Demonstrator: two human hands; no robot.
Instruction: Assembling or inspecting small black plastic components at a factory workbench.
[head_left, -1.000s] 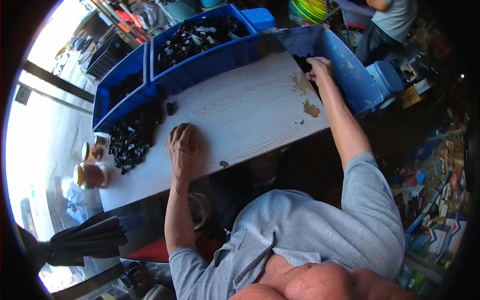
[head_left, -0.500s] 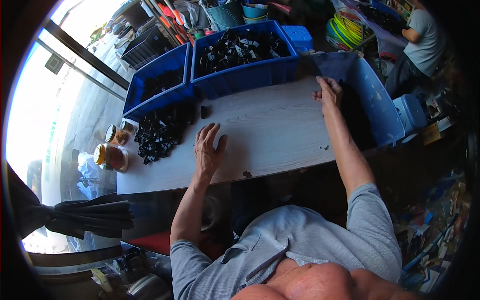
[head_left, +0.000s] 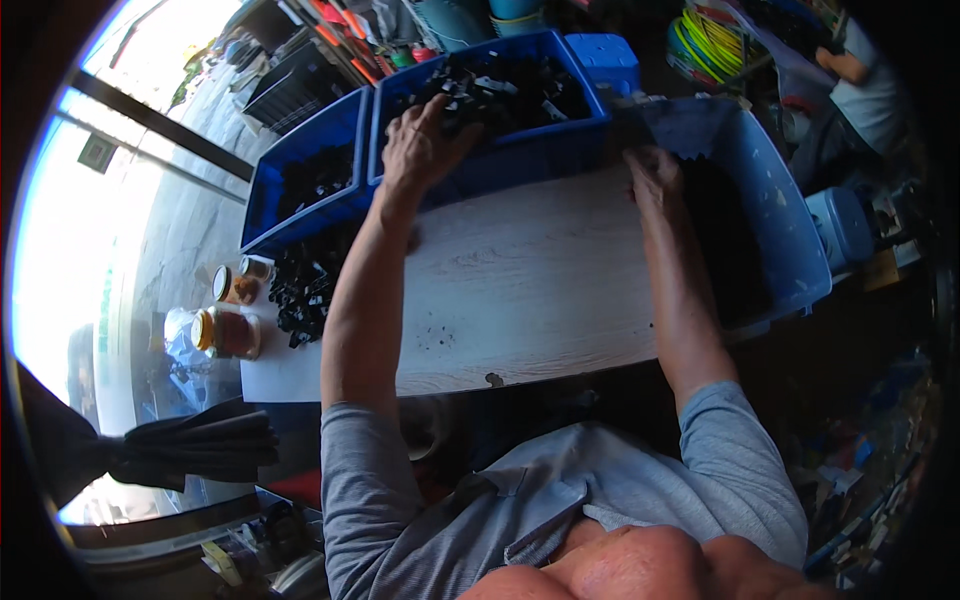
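My left hand reaches over the near rim of the large blue bin, its fingers spread at the edge of the heaped small black plastic pieces. Nothing shows in that hand. Beside the left wall of a translucent blue tub is my right hand, over the table's right side. Its fingers bend downward in shadow, so their grip and anything in them are hidden. A dark mass of pieces fills part of the tub.
A smaller blue bin with black pieces stands at the far left. On the pale table lie a pile of black pieces and several lidded jars. Another person's arm shows at the upper right.
My left hand has moved from above the table up and away to the large blue bin. My right hand stays beside the tub, its fingers now bent lower. The view has shifted slightly.
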